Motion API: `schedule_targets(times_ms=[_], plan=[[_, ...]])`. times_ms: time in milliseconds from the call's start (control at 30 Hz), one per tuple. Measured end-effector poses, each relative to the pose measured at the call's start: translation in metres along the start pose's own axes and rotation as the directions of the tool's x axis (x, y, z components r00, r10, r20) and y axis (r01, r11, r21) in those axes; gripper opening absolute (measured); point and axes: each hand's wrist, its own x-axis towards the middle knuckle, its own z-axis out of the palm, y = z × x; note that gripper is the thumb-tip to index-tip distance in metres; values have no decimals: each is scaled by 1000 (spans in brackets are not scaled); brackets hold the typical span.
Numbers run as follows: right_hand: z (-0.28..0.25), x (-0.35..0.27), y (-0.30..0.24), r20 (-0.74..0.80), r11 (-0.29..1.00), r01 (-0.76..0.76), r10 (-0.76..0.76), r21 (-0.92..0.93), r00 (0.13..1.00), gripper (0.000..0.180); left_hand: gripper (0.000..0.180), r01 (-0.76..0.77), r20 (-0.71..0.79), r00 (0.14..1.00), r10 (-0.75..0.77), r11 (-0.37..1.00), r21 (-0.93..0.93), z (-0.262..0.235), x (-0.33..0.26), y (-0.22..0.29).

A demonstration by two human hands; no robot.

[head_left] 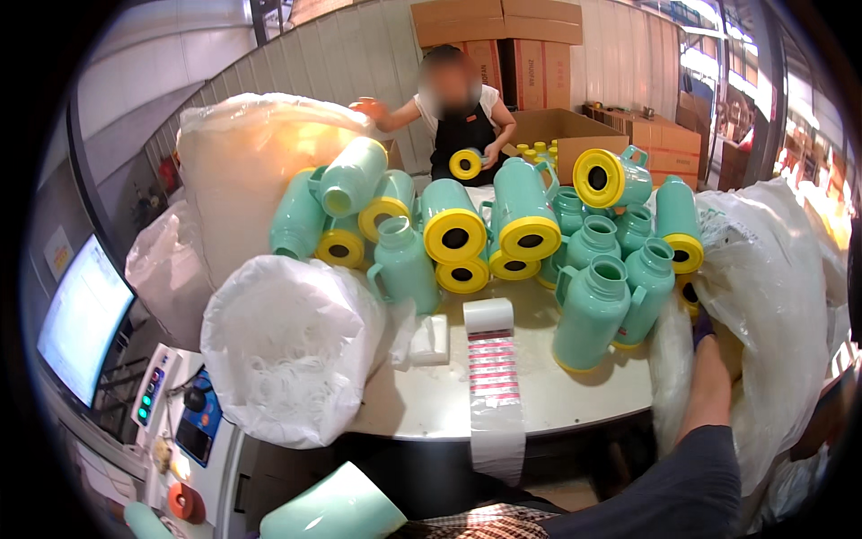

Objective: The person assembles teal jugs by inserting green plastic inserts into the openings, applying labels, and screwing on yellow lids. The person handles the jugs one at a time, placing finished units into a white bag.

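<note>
Right hand (703, 329) is reaching into a clear bag (772, 296), grip hidden; left hand unseen. Many green flasks (588, 310) are crowding the worktop (431, 400); label roll (489, 316) is lying partly unrolled.

Single head-worn fisheye view, aimed forward and downward over the table (539, 395). Near range; co-worker (460, 108) at 12 o'clock. Edges bend at the rim.
</note>
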Motion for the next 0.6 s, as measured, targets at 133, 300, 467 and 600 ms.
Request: schedule_targets(times_ms=[133,300,467,600], plan=[[15,-10,-17,54,924,-55,37,378,998,39,47,44,14,999,-42,979,-197,27,-6,-33],[-9,-35,-14,146,665,-136,40,735,988,45,52,-451,56,892,449,875,175,59,-2,-80],[-92,-78,61,237,566,404,-746,719,623,41,61,-199,-52,980,194,904,-379,66,-11,-97],[-130,-315,69,443,661,457,-744,595,499,59,57,-40,16,999,50,922,-385,65,-15,-84]])
